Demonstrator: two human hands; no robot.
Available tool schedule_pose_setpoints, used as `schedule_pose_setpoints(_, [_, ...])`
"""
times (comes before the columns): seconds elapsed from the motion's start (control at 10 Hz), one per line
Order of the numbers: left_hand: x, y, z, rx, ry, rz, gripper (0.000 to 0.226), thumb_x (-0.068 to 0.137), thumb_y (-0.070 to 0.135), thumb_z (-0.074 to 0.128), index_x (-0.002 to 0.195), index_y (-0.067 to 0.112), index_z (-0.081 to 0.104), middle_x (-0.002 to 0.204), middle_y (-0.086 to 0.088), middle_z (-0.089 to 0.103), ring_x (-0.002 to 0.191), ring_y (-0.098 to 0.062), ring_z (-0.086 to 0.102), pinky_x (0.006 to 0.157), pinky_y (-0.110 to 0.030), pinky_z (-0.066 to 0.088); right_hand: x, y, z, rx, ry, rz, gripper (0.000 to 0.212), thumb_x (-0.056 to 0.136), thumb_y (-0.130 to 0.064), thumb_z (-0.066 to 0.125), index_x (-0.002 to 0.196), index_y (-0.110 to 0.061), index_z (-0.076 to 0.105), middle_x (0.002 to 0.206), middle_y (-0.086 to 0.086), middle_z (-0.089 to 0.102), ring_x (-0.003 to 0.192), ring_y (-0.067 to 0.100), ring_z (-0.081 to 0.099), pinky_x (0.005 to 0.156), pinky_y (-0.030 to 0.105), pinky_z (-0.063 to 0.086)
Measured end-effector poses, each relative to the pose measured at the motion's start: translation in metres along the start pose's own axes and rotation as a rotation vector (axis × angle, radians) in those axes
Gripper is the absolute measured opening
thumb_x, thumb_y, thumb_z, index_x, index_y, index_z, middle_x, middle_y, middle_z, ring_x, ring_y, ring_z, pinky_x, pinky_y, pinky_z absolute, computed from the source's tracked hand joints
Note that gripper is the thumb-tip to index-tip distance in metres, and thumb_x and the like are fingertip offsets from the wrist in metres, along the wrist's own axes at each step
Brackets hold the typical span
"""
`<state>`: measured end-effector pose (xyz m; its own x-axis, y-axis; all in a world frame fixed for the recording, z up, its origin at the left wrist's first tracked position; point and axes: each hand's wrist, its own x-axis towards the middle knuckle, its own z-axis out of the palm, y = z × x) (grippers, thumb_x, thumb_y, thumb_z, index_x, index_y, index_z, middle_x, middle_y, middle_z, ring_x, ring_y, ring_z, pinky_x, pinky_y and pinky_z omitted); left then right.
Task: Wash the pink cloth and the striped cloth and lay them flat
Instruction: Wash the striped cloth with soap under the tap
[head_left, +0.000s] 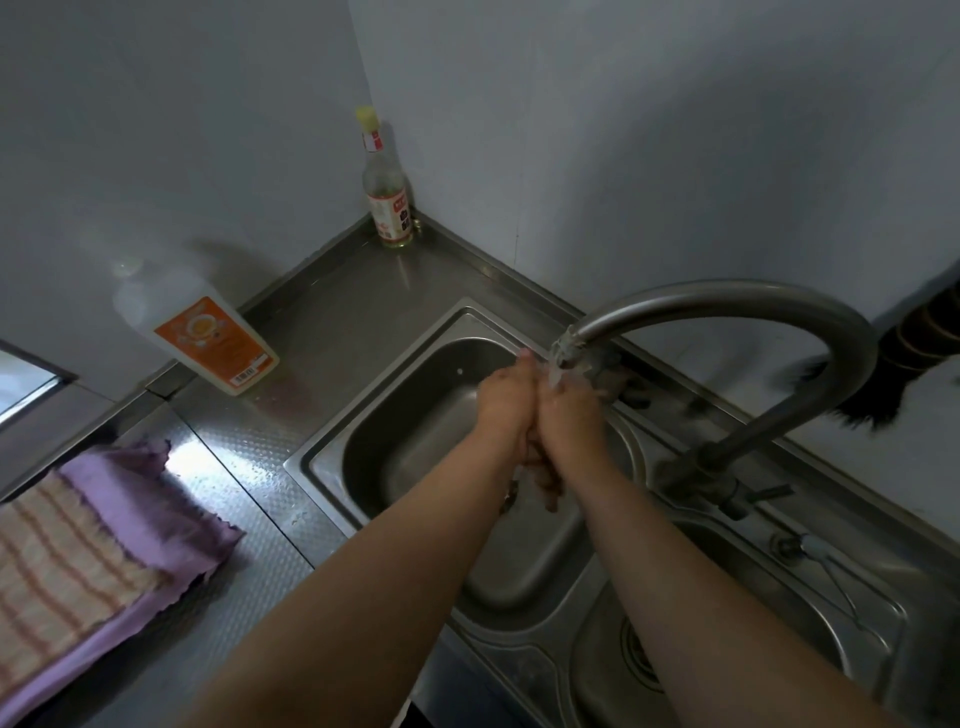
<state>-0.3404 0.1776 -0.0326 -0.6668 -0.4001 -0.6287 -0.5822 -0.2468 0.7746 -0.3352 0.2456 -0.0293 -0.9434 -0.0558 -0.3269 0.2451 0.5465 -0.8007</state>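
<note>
The pink cloth (156, 514) lies spread flat on the steel counter at the left. On top of it lies the striped cloth (57, 566), cream with orange stripes. Over the left sink basin (395, 431), both hands are pressed together side by side under the faucet spout (563, 351), where water runs. My left hand (506, 400) and my right hand (569, 415) touch each other with fingers pointing away from me. Neither holds a cloth.
A white detergent bottle (202, 332) with an orange label stands behind the counter, left of the sink. A clear bottle (387, 197) with a yellow cap stands in the corner. The curved faucet (779, 312) arches over from the right. A second basin (727, 649) lies at the lower right.
</note>
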Motion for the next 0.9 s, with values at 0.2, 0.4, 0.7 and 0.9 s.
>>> schedule_pose_setpoints(0.2, [-0.007, 0.006, 0.007, 0.030, -0.051, -0.018, 0.033, 0.096, 0.030, 0.053, 0.067, 0.014, 0.057, 0.058, -0.002, 0.052, 0.053, -0.016, 0.049, 0.052, -0.023, 0.041, 0.019, 0.003, -0.009, -0.019, 0.003, 0.136, 0.026, 0.098, -0.010, 0.040, 0.098, 0.001, 0.064, 0.100, 0.017, 0.064, 0.100, 0.030, 0.058, 0.071, 0.023, 0.038])
schedule_pose_setpoints(0.4, [-0.006, 0.029, -0.006, -0.190, -0.088, -0.083, 0.030, 0.096, 0.032, 0.050, 0.072, 0.016, 0.057, 0.062, -0.002, 0.055, 0.050, -0.015, 0.050, 0.057, -0.028, 0.044, 0.009, -0.016, -0.001, -0.014, 0.011, 0.071, 0.028, 0.097, -0.027, 0.044, 0.097, -0.004, 0.060, 0.083, 0.006, 0.057, 0.076, 0.021, 0.054, 0.068, 0.031, 0.044])
schedule_pose_setpoints(0.7, [-0.011, 0.012, -0.012, -0.350, -0.251, -0.149, 0.036, 0.095, 0.039, 0.054, 0.076, 0.011, 0.065, 0.061, -0.002, 0.063, 0.053, -0.012, 0.059, 0.060, -0.025, 0.047, 0.009, 0.008, 0.005, 0.017, 0.036, 0.065, 0.037, 0.100, -0.033, 0.036, 0.086, -0.011, 0.063, 0.080, 0.006, 0.065, 0.074, 0.020, 0.063, 0.063, 0.030, 0.045])
schedule_pose_setpoints(0.9, [-0.028, 0.003, -0.020, -0.129, -0.526, -0.094, 0.020, 0.095, 0.013, 0.056, 0.103, -0.003, 0.064, 0.078, -0.012, 0.066, 0.066, -0.018, 0.060, 0.057, -0.024, 0.049, 0.015, 0.065, -0.034, 0.306, 0.055, 0.198, 0.028, 0.098, -0.023, 0.049, 0.109, -0.002, 0.063, 0.082, 0.000, 0.062, 0.073, 0.020, 0.060, 0.061, 0.018, 0.049])
